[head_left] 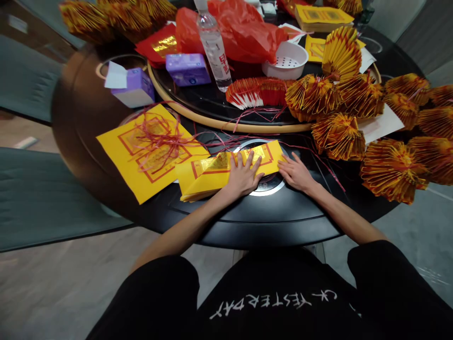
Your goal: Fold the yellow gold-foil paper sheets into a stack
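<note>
My left hand [242, 177] is spread flat on the folded yellow joss paper [212, 174] at 12 o'clock, long side running 8-to-2. My right hand [296, 174] lies open on the black tabletop [247, 222] just beside its tip, holding nothing.

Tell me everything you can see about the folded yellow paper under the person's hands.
The folded yellow paper is a thick, layered stack of thin sheets, printed with red borders around gold-toned panels. It lies flat on the black round tabletop, slanting up to the right. The left hand presses on it with spread fingers; the right hand touches its right end.
</note>
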`<state>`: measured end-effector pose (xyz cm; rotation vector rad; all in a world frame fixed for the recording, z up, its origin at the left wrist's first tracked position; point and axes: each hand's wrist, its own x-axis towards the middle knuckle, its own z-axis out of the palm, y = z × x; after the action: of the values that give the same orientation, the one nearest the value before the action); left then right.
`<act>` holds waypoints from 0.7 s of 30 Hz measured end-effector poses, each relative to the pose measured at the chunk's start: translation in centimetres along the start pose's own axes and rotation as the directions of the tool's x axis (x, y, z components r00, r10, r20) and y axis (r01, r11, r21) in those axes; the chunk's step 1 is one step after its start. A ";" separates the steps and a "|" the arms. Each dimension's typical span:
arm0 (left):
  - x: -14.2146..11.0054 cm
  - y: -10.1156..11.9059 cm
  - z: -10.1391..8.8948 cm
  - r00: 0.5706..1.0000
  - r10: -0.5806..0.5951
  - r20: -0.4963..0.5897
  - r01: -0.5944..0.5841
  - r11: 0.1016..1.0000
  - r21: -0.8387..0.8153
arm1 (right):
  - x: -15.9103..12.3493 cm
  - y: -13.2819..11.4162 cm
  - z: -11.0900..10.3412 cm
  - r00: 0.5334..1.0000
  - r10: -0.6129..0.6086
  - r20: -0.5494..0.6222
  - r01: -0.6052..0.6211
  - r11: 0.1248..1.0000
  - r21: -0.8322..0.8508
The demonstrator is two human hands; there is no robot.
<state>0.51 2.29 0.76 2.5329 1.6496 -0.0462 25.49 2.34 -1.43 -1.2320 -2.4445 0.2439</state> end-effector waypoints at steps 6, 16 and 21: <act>0.0 0.2 -0.5 1.000 0.000 0.010 0.000 1.000 0.001 | 2.0 1.8 -1.5 0.965 0.207 -0.164 -0.226 0.968 -0.112; -0.3 0.5 -0.6 0.996 -0.005 -0.090 0.008 0.999 0.033 | 6.8 -1.5 -4.7 0.872 0.224 0.436 -0.093 0.949 -0.302; -1.4 1.9 -0.3 0.916 0.261 -0.304 -0.263 0.964 0.036 | 9.4 -3.8 -8.7 0.767 0.224 0.601 -0.130 0.972 -0.197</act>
<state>1.62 0.30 1.38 2.8484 1.3714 0.3955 21.28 7.39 10.20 -1.6625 -2.9314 0.6274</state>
